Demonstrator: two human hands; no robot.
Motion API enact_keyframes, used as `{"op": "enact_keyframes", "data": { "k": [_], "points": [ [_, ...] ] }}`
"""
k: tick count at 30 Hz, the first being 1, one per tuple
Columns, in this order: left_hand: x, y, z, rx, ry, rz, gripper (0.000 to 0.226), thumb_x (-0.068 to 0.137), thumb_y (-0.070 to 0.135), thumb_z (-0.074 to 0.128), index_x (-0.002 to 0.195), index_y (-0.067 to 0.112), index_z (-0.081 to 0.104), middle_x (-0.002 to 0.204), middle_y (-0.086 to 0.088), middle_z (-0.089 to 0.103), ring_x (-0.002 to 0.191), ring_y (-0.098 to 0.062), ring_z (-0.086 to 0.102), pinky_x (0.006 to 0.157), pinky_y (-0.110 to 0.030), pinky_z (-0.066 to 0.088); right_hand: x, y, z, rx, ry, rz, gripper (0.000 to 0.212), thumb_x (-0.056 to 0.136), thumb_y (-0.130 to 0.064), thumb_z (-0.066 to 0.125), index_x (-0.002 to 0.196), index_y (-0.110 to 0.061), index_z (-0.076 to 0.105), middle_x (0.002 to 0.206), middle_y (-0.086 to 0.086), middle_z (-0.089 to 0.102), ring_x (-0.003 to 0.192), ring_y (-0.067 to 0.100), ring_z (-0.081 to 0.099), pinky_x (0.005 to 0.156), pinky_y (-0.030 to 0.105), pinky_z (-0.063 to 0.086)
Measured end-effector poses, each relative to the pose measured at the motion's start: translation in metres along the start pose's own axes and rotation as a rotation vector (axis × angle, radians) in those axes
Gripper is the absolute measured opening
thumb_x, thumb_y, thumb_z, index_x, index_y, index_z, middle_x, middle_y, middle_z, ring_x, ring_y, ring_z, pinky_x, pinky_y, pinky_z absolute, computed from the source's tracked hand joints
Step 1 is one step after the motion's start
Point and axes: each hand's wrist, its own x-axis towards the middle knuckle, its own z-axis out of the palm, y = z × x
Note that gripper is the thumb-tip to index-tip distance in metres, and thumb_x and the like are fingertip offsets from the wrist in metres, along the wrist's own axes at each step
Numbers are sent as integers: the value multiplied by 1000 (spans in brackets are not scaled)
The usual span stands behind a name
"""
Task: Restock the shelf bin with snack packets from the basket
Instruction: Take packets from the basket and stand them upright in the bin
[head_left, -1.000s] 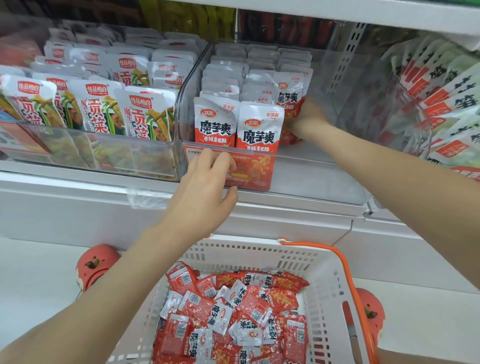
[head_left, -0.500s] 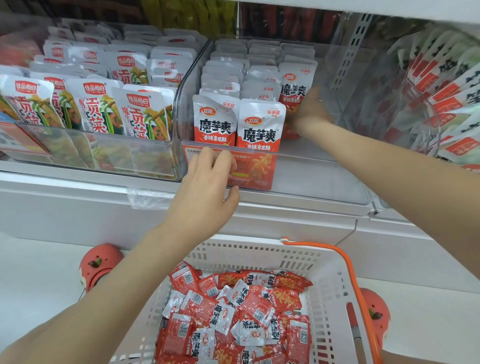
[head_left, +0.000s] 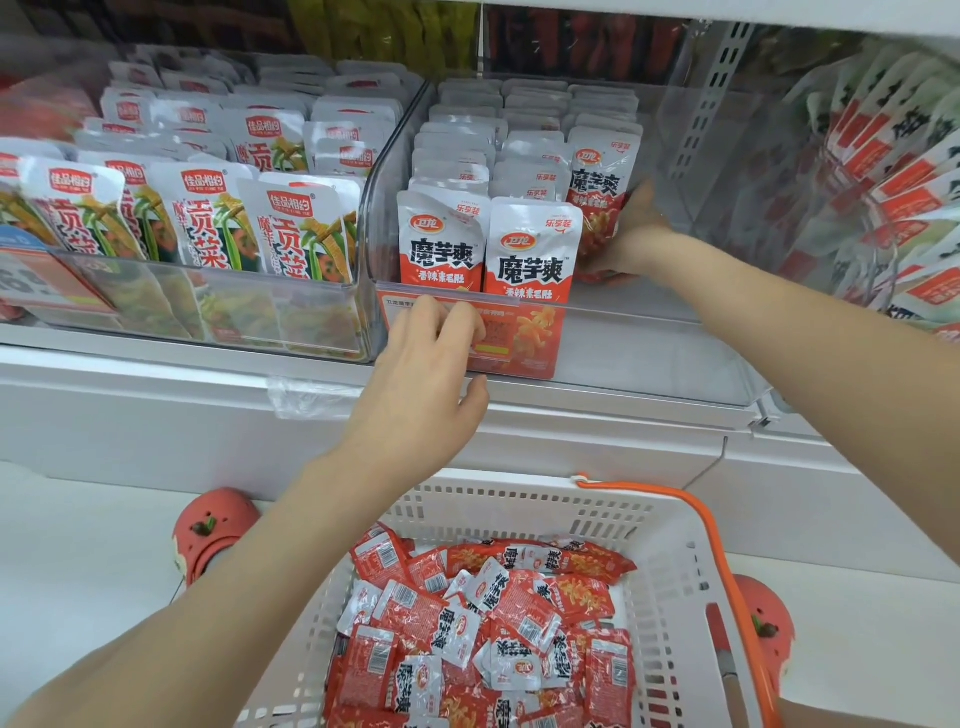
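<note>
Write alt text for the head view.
The right hand holds red-and-white snack packets upright in a clear shelf bin, while the left hand rests on the bin's front edge. Below, a white basket holds more packets.

— Where does the single view sit?
— On the person's head, looking forward and steeply down at a store shelf. The clear shelf bin (head_left: 613, 312) fills the upper middle, close to the lens.

— How near is it?
— Close: both forearms enter from the bottom corners. The left hand (head_left: 421, 395) rests at the bin's front lip; the right hand (head_left: 631, 244) reaches deeper in.

— What lies at the frame's foot?
— The white basket (head_left: 670, 561), directly beneath the camera, seen from above. Wide-angle bending curves the shelf edges. There is no second view to compare.
</note>
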Motion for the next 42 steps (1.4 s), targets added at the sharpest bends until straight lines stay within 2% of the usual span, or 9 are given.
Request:
{"op": "enact_keyframes", "data": {
  "k": [6,12,17,20,24,27,31,37,42],
  "points": [
    [-4,-2,1,11,-19,13,31,85,12,61,113,9,49,111,-7,45,103,-26,43,86,-40,42,-28,-11,-14,180,182,5,78,89,-18,66,147,-12,15,146,13,34,122,30,49,79,36,50],
    [-29,-4,19,-58,-168,14,23,87,9,58,110,8,53,112,-7,51,104,-25,46,89,-35,40,-138,-1,-15,78,380,-534,31,86,-20,67,110,-13,48,93,1,55,76,11,53,69,20,44],
    [-78,-1,66,-163,-389,-171,19,87,8,57,106,9,56,106,-7,56,96,-23,56,82,-33,47,-210,51,34,10,382,-745,26,84,-8,61,108,-8,51,105,0,47,94,14,45,83,21,38],
    [-109,-10,97,-85,-614,-235,21,87,8,55,108,8,58,110,-10,60,97,-25,56,83,-35,49,-232,114,86,-186,197,-642,31,87,-4,57,117,-8,50,121,8,46,108,21,43,87,27,37],
    [-158,-33,135,-24,-763,-343,23,84,4,54,105,9,58,111,-11,61,97,-27,58,83,-38,50,-246,196,149,-411,-438,-332,46,88,-7,60,131,-12,44,135,11,44,121,23,45,98,31,39],
    [-191,-49,158,67,-918,-351,28,84,-2,47,108,10,56,116,-9,57,101,-26,57,79,-35,47,-250,241,190,-531,-689,-162,64,88,-9,64,143,-12,32,140,12,43,126,28,45,100,35,41],
    [-215,-71,180,108,-963,-369,43,86,-5,47,124,14,53,127,-6,54,116,-22,52,89,-32,45,-247,270,239,-482,-774,-32,72,86,-17,69,145,-14,29,141,12,45,121,28,51,98,41,46],
    [-212,-94,199,176,-824,-349,60,79,-11,51,134,12,45,133,-9,49,121,-28,46,95,-37,42,-227,265,290,-311,-586,-72,64,89,-18,65,145,-17,32,147,10,40,130,27,43,105,37,40],
    [-195,-117,221,320,-945,-217,78,87,11,62,150,17,17,156,-4,22,142,-23,23,114,-39,20,-213,247,323,-329,-759,-206,65,87,-24,68,143,-18,35,144,7,42,129,28,43,102,40,42]
  ]
}}
